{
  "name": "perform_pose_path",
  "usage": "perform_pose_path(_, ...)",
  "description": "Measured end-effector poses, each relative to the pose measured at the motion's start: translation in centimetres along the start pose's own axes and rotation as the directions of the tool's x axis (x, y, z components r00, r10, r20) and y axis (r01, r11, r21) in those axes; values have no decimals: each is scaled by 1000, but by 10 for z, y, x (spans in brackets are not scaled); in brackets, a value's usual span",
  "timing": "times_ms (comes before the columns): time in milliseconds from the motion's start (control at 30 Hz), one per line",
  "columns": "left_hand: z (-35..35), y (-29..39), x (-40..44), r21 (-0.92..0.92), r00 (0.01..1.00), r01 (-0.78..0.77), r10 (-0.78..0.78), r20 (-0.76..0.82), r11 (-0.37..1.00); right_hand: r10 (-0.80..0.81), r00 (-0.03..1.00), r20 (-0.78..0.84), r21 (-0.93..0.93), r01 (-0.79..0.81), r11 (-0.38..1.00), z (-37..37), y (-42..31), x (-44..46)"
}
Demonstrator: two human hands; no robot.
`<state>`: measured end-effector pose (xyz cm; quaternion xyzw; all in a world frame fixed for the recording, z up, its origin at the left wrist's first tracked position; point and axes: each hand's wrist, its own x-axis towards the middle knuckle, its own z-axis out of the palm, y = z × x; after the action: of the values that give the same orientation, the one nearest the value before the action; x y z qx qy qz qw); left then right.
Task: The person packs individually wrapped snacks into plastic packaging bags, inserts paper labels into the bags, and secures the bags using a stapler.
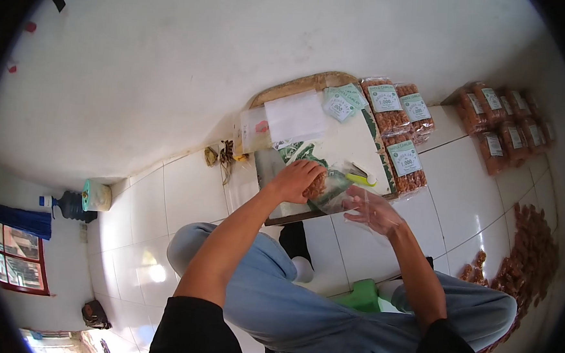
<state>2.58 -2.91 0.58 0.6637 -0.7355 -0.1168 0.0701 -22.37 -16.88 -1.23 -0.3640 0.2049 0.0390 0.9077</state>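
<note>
My left hand (297,181) is closed around a brown snack bundle (316,186), whose far part shows past the fingers. To its right, my right hand (372,209) holds a clear plastic bag (336,199), with the film lying over and around the fingers. The bag's mouth and the snack are close together; whether the snack is inside cannot be made out. Both hands are above the near edge of a low board (362,142). A yellow-green tool (361,179), perhaps a cutter, lies on the board just beyond my right hand.
White sheets (294,117) and green-white labels (343,103) lie at the board's far side. Labelled snack packs (405,157) are stacked along its right edge, and more packs (498,118) stand by the wall. Loose brown snacks (529,250) are heaped at the right.
</note>
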Motion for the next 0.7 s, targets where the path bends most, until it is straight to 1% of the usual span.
perform_pose_path(100,-4,3,3,-12,999,24,-23,37,1000,-30,999,-20,54,31,998,-17,-1,-2)
perform_pose_path(133,-6,3,3,-21,998,31,-30,51,999,51,994,99,237,-73,969,-26,2,4)
perform_pose_path(167,-6,2,2,-17,998,34,-33,57,999,109,967,232,400,-197,895,-34,8,9)
perform_pose_path(200,-6,2,2,-35,997,36,-34,65,999,107,966,236,404,-198,893,-30,8,11)
perform_pose_path(233,-7,2,3,-53,997,35,-31,72,998,92,970,225,209,-141,968,-26,5,12)
perform_pose_path(267,-8,1,3,-48,997,30,-26,77,998,72,974,215,4,-75,997,-23,4,12)
perform_pose_path(300,-8,1,4,-70,995,49,-43,86,996,64,975,214,10,-68,998,-24,7,14)
perform_pose_path(333,-9,2,4,-93,994,68,-59,97,993,-54,965,258,-133,91,987,-26,16,18)
perform_pose_path(367,-9,2,5,-89,993,63,-54,101,994,-162,935,316,-265,251,931,-29,25,22)
perform_pose_path(400,-11,4,5,-85,990,82,-71,121,993,-167,934,316,-261,254,931,-30,34,28)
perform_pose_path(467,-13,4,5,-75,986,96,-85,144,993,-150,972,179,-209,187,960,-26,48,43)
perform_pose_path(500,-12,4,5,-80,989,82,-71,133,993,-155,972,179,-206,191,960,-17,43,45)
perform_pose_path(533,-11,5,5,-86,991,68,-57,123,994,-143,983,112,-514,181,839,-3,33,44)
perform_pose_path(567,-11,6,5,-83,990,62,-51,128,995,-155,987,40,-765,130,631,7,28,45)
perform_pose_path(600,-11,6,5,-81,991,68,-58,124,994,-163,986,36,-761,133,636,13,29,49)
perform_pose_path(667,-13,7,5,-73,991,65,-56,124,995,-266,963,41,-895,153,419,20,33,56)
perform_pose_path(700,-14,7,5,-63,989,77,-68,134,995,-275,961,36,-892,154,424,20,35,60)
